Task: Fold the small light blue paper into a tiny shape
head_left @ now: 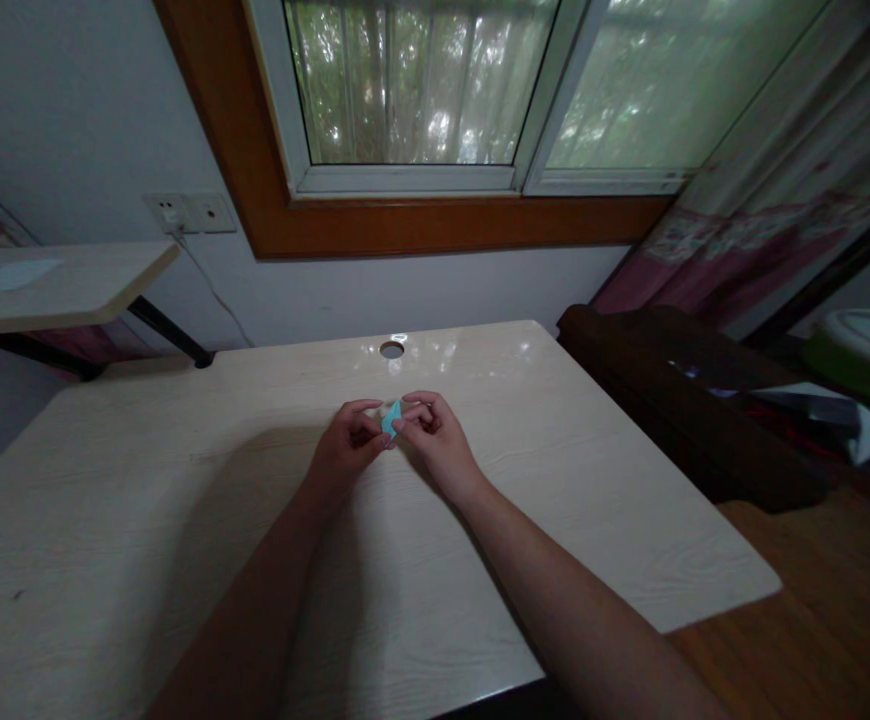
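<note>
A small folded piece of light-blue paper is held between both hands, just above the pale wood-grain desk. My left hand pinches its left side between thumb and fingers. On the other side, my right hand grips it with the thumb in front and the fingers curled behind. The paper looks pointed at the top; its lower and side edges are partly covered by the fingertips, so the exact folds cannot be made out.
A raised shelf on black legs stands at the back left. A round cable hole lies near the desk's rear edge. Beyond it are a wall socket with a white cord and a window. Dark wooden furniture stands right.
</note>
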`<state>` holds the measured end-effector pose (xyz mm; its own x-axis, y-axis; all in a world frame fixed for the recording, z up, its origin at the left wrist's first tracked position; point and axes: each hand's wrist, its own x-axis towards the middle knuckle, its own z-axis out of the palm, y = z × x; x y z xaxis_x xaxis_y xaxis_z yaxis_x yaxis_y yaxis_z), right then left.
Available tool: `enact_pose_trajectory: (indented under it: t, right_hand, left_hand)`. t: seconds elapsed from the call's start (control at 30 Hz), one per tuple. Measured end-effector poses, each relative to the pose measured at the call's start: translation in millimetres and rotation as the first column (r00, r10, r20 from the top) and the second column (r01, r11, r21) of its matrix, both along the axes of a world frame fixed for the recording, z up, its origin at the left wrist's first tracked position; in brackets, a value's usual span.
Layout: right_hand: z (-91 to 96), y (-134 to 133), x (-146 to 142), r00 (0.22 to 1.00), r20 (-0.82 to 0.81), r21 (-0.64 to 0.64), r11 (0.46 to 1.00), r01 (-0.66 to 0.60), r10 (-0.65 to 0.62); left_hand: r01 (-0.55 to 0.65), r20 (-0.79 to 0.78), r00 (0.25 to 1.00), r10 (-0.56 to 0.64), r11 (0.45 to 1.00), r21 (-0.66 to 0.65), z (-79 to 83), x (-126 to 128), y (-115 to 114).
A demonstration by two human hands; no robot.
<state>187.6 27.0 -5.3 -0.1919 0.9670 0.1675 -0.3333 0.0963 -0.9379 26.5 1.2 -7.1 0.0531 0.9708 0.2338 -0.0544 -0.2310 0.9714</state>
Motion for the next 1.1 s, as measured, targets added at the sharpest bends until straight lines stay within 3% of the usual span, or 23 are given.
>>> enact_pose_trajectory:
  t: [0.3, 0.67, 1.1]
  right_hand:
    - [1.4, -2.0, 0.0, 1.0, 0.022, -0.015, 1.0, -0.008, 0.008]
    - [2.3, -2.4, 1.2, 0.996, 0.027, 0.0, 0.997, 0.082, -0.082]
    - [-4.2, -1.9, 2.4, 0.992, 0.116, 0.075, 0.996, 0.043, -0.051]
  left_hand:
    - [-0.015, -0.029, 0.999, 0.015, 1.0, 0.012, -4.3, -0.2, 0.8]
    - [-0.006, -0.029, 1.0, 0.005, 0.999, -0.032, -2.1, 1.6, -0.3]
    - [-0.003, -0.026, 1.0, 0.002, 1.0, -0.019, -2.3, 1.5, 1.9]
